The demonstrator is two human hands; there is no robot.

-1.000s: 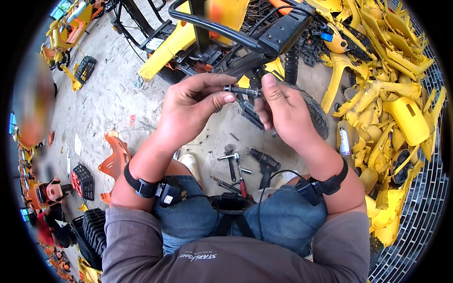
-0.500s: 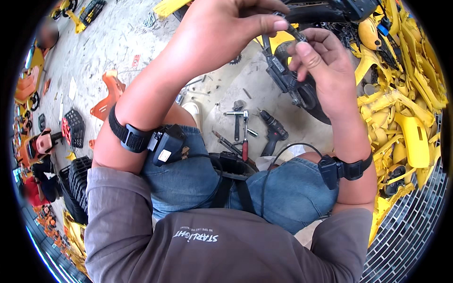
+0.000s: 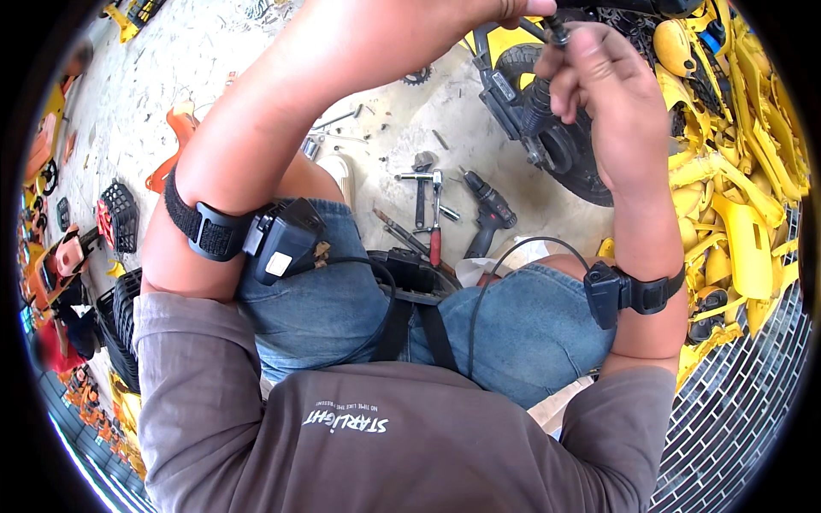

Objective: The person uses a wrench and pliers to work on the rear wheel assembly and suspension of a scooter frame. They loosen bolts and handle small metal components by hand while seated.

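At the top edge, my left hand (image 3: pixel 466 24) is partly cut off; its thumb presses on a short, dark, rod-like piece (image 3: pixel 558 32) that looks like a cable end. My right hand (image 3: pixel 624 107) is right beside the lower end of that piece, fingers curled and thumb bent in, slightly blurred. What lies between the right fingertips is hidden. Behind the right hand stands a black wheel assembly (image 3: pixel 569 162) with a coil spring (image 3: pixel 537 104) and a dark bracket (image 3: pixel 499 94).
A cordless drill (image 3: pixel 489 214), a red-handled ratchet (image 3: pixel 436 218) and an adjustable wrench (image 3: pixel 421 188) lie on the concrete floor between my feet. Yellow plastic panels (image 3: pixel 740 248) pile up on the right. An orange panel (image 3: pixel 178 141) and black crates (image 3: pixel 126 321) are on the left.
The right hand has shifted slightly right, its fingers curling more. My left hand has risen further out of the top edge. The view has tilted, showing more of the wheel.
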